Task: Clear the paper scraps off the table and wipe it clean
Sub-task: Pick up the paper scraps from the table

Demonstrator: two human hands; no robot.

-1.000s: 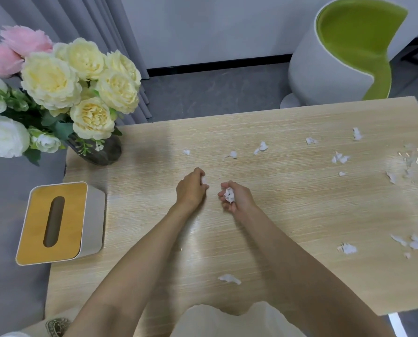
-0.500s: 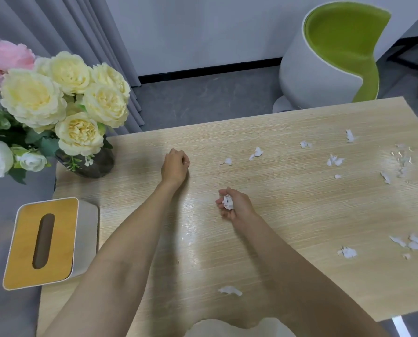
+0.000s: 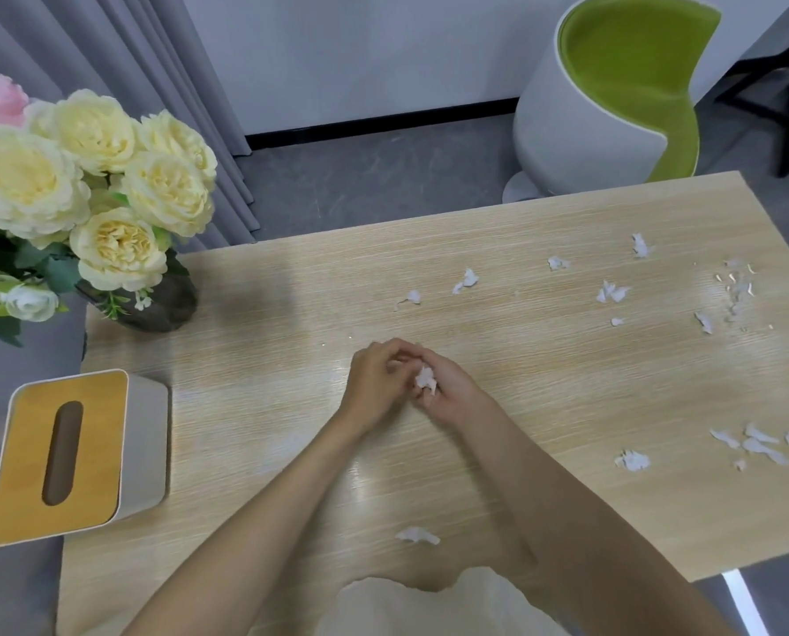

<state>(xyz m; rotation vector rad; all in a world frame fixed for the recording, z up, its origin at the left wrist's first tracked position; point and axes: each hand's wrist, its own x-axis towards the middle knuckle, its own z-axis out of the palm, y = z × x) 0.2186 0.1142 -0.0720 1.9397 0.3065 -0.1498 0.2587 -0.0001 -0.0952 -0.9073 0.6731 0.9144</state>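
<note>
My right hand [image 3: 452,393] cups the scrap wad [image 3: 426,377]; left hand [image 3: 374,383] curled against it, grip unclear. Nearest scrap [image 3: 413,297] lies just far of both.

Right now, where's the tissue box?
Head view, far left: the tissue box sits at the table's left edge, nearer the person than the flower vase, well left of the left hand.

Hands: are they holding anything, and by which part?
The right hand holds a wad of paper scraps, bunched whole inside its curled fingers. The left hand meets it; its grip is unclear.
</note>
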